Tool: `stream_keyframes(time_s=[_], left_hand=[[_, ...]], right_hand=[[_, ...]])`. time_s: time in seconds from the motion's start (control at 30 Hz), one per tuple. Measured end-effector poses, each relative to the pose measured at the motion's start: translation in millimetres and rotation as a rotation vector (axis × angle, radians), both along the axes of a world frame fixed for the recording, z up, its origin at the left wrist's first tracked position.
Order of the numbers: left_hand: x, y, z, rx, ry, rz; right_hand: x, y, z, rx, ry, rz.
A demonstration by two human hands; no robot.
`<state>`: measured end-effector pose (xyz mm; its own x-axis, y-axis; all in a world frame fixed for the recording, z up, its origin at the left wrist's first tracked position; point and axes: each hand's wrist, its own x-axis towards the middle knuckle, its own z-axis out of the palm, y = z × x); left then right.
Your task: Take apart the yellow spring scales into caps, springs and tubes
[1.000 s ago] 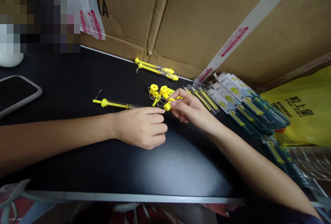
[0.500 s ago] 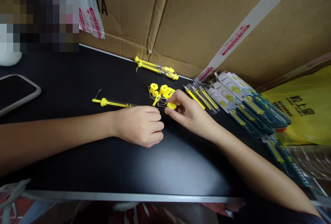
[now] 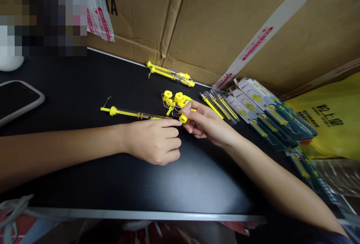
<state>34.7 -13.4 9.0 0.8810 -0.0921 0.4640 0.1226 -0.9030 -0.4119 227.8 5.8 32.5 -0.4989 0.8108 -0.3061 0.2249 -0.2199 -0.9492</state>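
My left hand [image 3: 156,142] is closed, its index finger reaching forward to the right. A clear-tubed spring scale [image 3: 128,113] with a yellow inner scale and a wire hook runs along behind this hand, its right end partly hidden by the fingers. Between the thumb and fingers of my right hand [image 3: 204,122] is a yellow plastic cap [image 3: 183,118], its hollow end turned left beside my left fingertip. Just behind the cap lies a small pile of yellow caps [image 3: 167,95] and wire hooks.
Two spring scales [image 3: 170,74] lie at the back against a large cardboard box [image 3: 225,18]. Clear tubes with yellow inserts [image 3: 215,105] and boxed scales [image 3: 261,112] are at the right, before a yellow bag [image 3: 332,112]. A phone [image 3: 19,99] rests at the left.
My right hand has turned the yellow cap so its hollow end faces left. My left index finger has stretched out towards it, and the spring scale's right end shows more.
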Motion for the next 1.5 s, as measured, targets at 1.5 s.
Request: stream_keyframes(time_s=[1.5], left_hand=[[4,-10,-2.8,-0.145,-0.020,0.153]], right_hand=[[13,-7,17.0,0.954,-0.905,0.181]])
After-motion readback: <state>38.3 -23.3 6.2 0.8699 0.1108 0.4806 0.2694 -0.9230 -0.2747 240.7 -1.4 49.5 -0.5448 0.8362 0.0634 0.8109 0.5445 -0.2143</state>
